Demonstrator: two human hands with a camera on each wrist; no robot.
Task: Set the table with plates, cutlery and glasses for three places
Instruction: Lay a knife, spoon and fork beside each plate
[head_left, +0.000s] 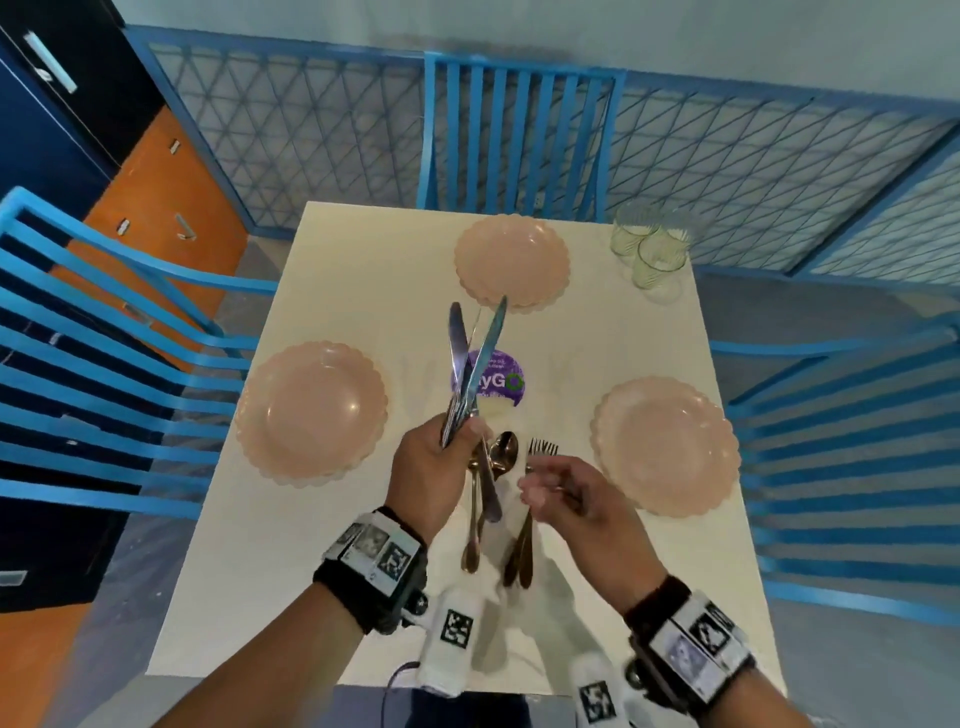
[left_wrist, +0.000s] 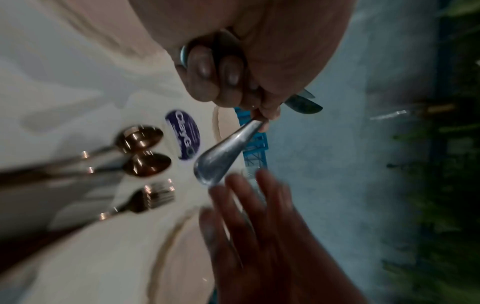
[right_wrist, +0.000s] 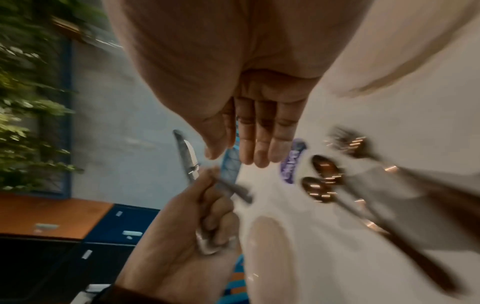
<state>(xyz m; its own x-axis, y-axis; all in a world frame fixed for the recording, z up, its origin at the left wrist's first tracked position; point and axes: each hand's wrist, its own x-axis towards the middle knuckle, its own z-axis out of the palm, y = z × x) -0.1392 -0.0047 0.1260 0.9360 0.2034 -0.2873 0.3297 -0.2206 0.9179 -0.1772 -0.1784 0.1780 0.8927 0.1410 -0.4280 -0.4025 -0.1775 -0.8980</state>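
Currently: white table (head_left: 322, 545) with blue slatted chairs on three sides: far (head_left: 519, 130), left (head_left: 104, 364), right (head_left: 852, 447). Blue lattice fence (head_left: 311, 140) behind, orange and navy cabinets (head_left: 171, 197) at upper left.

Three pink scalloped plates on the table: one at the far side (head_left: 511, 262), one at the left (head_left: 311, 413), one at the right (head_left: 665, 447). Purple round sticker (head_left: 501, 382) on the table between them.

Three glasses (head_left: 652, 249) clustered touching at the far right corner, well apart from any plate.

Left hand (head_left: 434, 462) raised above the table, grip closed in a fist round silver knives (head_left: 475, 364); blades fan up and away, crossing. One handle end pokes out below the fist (left_wrist: 221, 162). Exact count unclear, at least two blades.

Right hand (head_left: 576, 499) just beside it, fingers straight and loose (right_wrist: 262, 139), holding nothing, hovering over the forks.

Copper-coloured spoons (head_left: 501, 457) and forks (head_left: 540, 449) lie on the table near the front middle, between the left and right plates, handles pointing toward the person. Two spoon bowls visible in the left wrist view (left_wrist: 145, 152); fork count blurred.
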